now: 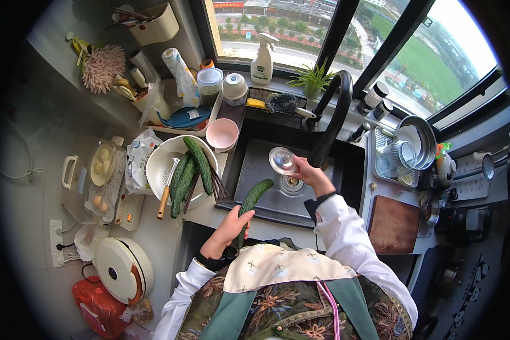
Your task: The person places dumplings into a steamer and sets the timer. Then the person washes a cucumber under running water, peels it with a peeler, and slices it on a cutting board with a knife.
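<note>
In my left hand [230,228], a curved green cucumber [253,199] stands upward over the near edge of the black sink [259,148]. My right hand [309,172] grips a small clear, round dish or lid [281,160] above the basin, close to the drain strainer [293,182]. Left of the sink, a white colander [157,163] holds several cucumbers [199,161], dark chopsticks [217,182] and a peeler with a wooden handle [164,199]. The black faucet [338,114] arches over the basin, its spout just above my right hand.
A pink bowl [222,134] stands behind the colander. A wooden cutting board [394,224] lies right of the sink, below a dish rack [380,163] with bowls. At the window stand a spray bottle [262,61] and a potted plant [313,80]. A round cream appliance [117,270] sits at lower left.
</note>
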Motion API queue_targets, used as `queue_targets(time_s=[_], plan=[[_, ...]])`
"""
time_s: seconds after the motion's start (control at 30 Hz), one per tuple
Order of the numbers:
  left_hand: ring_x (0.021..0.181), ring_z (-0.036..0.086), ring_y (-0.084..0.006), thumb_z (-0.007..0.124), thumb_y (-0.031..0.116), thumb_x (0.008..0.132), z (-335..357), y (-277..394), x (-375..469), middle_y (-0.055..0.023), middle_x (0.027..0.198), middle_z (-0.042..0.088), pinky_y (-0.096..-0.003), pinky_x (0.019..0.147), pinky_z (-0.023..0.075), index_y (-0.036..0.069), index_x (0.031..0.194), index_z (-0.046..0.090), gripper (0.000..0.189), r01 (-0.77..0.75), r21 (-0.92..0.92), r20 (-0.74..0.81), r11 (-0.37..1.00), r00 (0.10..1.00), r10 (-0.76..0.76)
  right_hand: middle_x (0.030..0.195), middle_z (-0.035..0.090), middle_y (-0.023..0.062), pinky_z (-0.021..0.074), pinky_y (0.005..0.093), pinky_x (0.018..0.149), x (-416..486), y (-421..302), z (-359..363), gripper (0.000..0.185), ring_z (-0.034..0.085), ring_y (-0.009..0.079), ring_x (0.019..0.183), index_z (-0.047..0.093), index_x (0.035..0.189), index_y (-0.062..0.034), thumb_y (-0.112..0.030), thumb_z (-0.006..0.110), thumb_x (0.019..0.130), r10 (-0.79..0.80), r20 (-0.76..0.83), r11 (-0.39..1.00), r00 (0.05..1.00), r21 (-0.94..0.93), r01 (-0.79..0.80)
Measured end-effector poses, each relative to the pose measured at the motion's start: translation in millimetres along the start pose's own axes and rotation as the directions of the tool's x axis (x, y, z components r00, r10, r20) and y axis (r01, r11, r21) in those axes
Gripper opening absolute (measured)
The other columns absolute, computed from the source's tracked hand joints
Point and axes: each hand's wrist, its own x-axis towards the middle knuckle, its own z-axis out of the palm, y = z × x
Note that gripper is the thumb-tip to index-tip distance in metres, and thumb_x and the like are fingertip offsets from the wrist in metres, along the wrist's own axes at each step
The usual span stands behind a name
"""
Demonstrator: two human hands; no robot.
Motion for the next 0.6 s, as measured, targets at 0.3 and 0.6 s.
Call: queue_targets(time_s=[0.3, 0.6], plan=[[0.052, 0.053, -0.0115, 0.063, 0.028, 0.097, -12.3, -8.6, 0.4, -0.002, 0.071, 0.053, -0.0286, 0.045, 0.047, 0.006, 0.104, 0.048, 0.028, -0.041, -0.007, 0.005, 0.999, 0.999, 0.041, 0.098, 0.062, 0.0082, 0.0637, 0.0399, 0.066, -18.0, -97.0, 48.2, 0.035, 0.069, 0.0213, 0.091, 0.054, 0.127, -0.0009, -0.026, 0.044, 0.105, -0.169, -0.103, 0.979, 0.98, 0.096, 0.179], [0.05, 0.051, -0.0112, 0.062, 0.027, 0.097, -18.5, -7.9, 15.9, -0.0015, 0.07, 0.052, -0.0289, 0.043, 0.0453, 0.009, 0.1, 0.047, 0.023, -0.06, 0.0, 0.062, 0.998, 0.996, 0.06, 0.091, 0.069, 0.0192, 0.0587, 0.0426, 0.07, -58.0, -47.3, 11.0, 0.034, 0.07, 0.0263, 0.091, 0.059, 0.118, -0.0012, -0.029, 0.054, 0.099, 0.054, -0.385, 0.98, 0.921, -0.158, -0.124]])
